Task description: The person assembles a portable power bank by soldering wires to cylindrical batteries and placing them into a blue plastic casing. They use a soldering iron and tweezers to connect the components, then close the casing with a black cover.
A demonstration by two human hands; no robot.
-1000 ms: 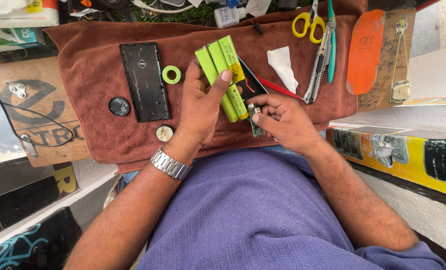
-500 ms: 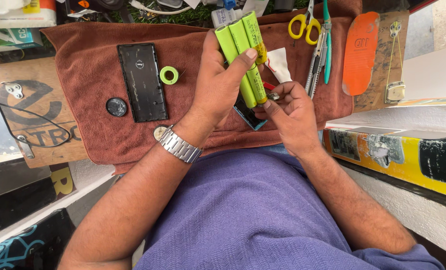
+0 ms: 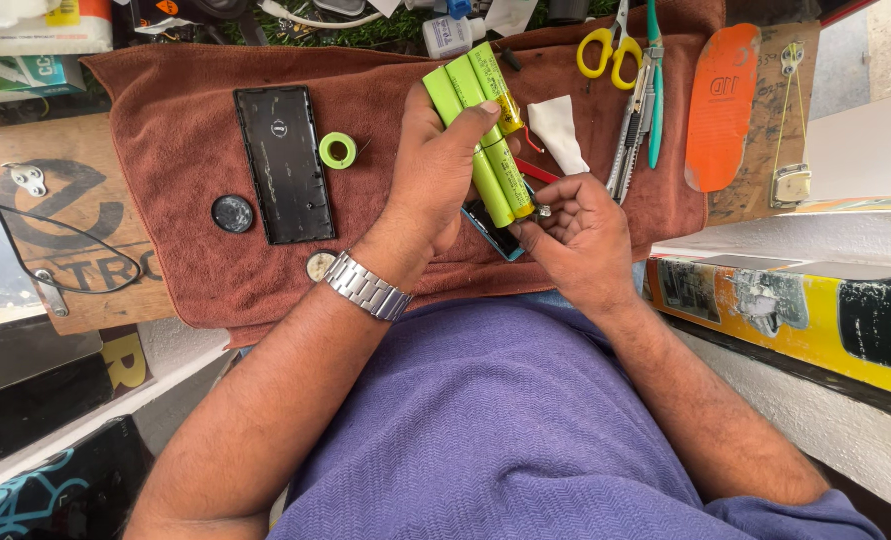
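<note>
Gripping a battery pack, the left hand is wrapped round its middle with the thumb pressed across the front. It holds the pack tilted above the brown towel. The pack is three lime-green cylindrical cells lying side by side, glossy, with yellow wrap at the far end of one cell and a thin red wire running off its right edge. At the pack's near end the right hand pinches a small metal piece between thumb and fingertips. Left of the pack on the towel lie a green tape roll and a black cover; right of it, a white scrap and yellow scissors.
</note>
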